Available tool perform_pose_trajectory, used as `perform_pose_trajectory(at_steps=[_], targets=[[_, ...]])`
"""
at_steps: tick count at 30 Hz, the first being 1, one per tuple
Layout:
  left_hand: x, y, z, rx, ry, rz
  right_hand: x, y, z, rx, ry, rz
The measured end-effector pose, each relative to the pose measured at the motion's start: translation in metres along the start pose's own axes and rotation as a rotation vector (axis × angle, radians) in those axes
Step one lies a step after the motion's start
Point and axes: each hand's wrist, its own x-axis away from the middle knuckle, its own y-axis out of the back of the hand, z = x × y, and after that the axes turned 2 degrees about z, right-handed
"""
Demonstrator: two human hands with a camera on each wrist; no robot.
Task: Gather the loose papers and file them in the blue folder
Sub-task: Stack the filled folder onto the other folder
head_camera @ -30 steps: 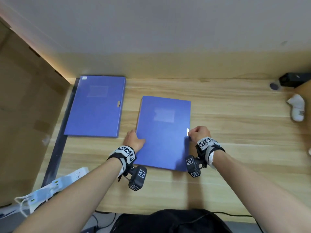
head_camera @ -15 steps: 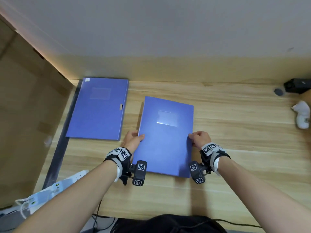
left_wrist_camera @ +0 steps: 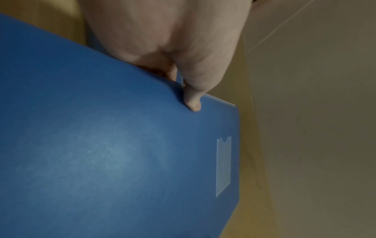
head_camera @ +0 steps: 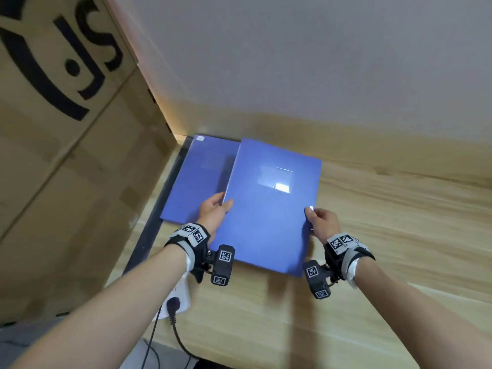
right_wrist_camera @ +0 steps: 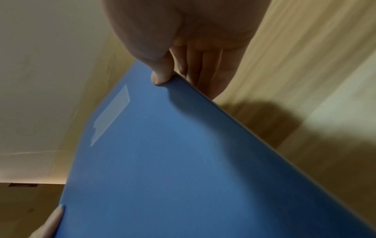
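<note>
I hold a closed blue folder (head_camera: 269, 209) up off the wooden desk (head_camera: 399, 235), tilted with its far end higher. My left hand (head_camera: 217, 211) pinches its left edge, thumb on top and fingers underneath, as the left wrist view shows on the blue folder (left_wrist_camera: 122, 153). My right hand (head_camera: 318, 219) pinches the right edge the same way, thumb on the cover of the blue folder (right_wrist_camera: 183, 161). A second blue folder (head_camera: 197, 182) lies flat on the desk at the far left, partly hidden behind the raised one. No loose papers are visible.
A large cardboard box (head_camera: 66, 155) stands along the left side of the desk. A white power strip (head_camera: 177, 299) with a black plug and cable hangs at the desk's near-left edge. A pale wall (head_camera: 292, 62) rises behind the desk.
Both hands have lifted the folder off the desk and carried it left and away, so it now overlaps the second folder. The head view has swung left and up.
</note>
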Motion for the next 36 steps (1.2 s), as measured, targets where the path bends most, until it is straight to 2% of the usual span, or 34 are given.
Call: perform_pose_trajectory(at_steps=[5,10,17,22,26,30,36], targets=[[-0.031,0.061,-0.015,-0.038,-0.062,-0.039,-0.007,-0.063,0.062,0.084,0.05,0.018],[-0.078,0.112,-0.02,-0.102,-0.07,-0.114,-0.014,-0.121,0.098,0.224,0.089,0.011],[-0.133,0.14,-0.017,-0.187,-0.08,-0.151,-0.024,-0.171,0.102,0.297,0.177,-0.006],[-0.158,0.146,-0.007,-0.328,-0.171,-0.187,-0.028,-0.184,0.088,0.358,0.192,-0.031],[-0.161,0.149,0.001,-0.291,-0.125,-0.148,-0.029,-0.187,0.081,0.356,0.216,-0.032],[-0.161,0.145,0.002,-0.277,-0.161,-0.198,-0.031,-0.191,0.079,0.355,0.214,-0.043],[-0.16,0.143,-0.001,-0.44,-0.148,-0.238,-0.033,-0.187,0.086,0.357,0.136,0.028]])
